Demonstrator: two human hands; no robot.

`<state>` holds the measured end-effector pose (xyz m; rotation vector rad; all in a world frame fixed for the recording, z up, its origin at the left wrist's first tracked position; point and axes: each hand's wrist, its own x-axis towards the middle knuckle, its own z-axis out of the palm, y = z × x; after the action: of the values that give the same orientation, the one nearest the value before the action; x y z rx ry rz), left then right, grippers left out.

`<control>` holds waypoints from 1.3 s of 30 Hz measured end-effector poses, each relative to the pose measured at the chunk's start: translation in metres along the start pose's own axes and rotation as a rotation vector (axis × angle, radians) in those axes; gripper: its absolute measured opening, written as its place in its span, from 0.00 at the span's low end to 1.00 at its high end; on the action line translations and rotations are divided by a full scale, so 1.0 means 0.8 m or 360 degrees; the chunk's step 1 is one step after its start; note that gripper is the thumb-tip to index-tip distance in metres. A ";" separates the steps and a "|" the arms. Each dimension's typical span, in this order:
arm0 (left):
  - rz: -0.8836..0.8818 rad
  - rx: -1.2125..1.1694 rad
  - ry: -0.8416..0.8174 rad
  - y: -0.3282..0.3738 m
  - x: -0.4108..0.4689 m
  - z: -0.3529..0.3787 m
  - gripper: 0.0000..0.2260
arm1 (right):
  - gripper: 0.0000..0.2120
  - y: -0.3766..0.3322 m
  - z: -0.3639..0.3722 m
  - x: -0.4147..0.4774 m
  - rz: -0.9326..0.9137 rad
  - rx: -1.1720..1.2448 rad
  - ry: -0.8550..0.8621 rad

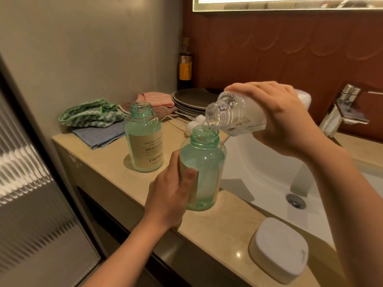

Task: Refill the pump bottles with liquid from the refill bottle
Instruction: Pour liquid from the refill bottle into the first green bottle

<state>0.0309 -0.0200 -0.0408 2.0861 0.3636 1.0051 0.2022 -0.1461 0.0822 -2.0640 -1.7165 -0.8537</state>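
Note:
My left hand (170,197) grips a green-tinted pump bottle (204,162) that stands open, without its pump, on the beige counter (124,183) beside the sink. My right hand (284,114) holds a clear refill bottle (232,112) tilted down to the left, its open mouth just over the green bottle's neck, with clear liquid running in. A second green bottle (144,137) with a cream label stands open farther back on the counter. White pump tops (196,123) lie behind the bottles, partly hidden.
A white sink basin (269,172) with a drain and a chrome tap (348,106) lies to the right. A white lidded box (278,249) sits at the counter's front. Folded cloths (97,121), stacked grey plates (192,100) and a dark bottle (185,65) fill the back corner.

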 end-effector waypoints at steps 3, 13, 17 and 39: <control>0.0002 -0.0005 0.0003 0.000 0.001 0.001 0.31 | 0.37 0.000 0.000 0.000 0.0001 0.0003 0.0003; 0.0004 -0.0006 -0.0001 -0.001 0.001 0.000 0.31 | 0.36 -0.001 -0.001 0.000 0.0006 -0.0008 -0.0004; 0.0009 0.0005 0.0002 0.000 0.001 0.000 0.31 | 0.36 0.000 -0.002 0.000 -0.0001 -0.0013 0.0002; 0.0010 0.0020 -0.0005 0.002 0.001 0.000 0.30 | 0.37 -0.001 -0.002 0.000 0.0007 -0.0014 -0.0010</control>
<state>0.0309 -0.0206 -0.0395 2.1010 0.3631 1.0057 0.2010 -0.1466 0.0835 -2.0771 -1.7138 -0.8559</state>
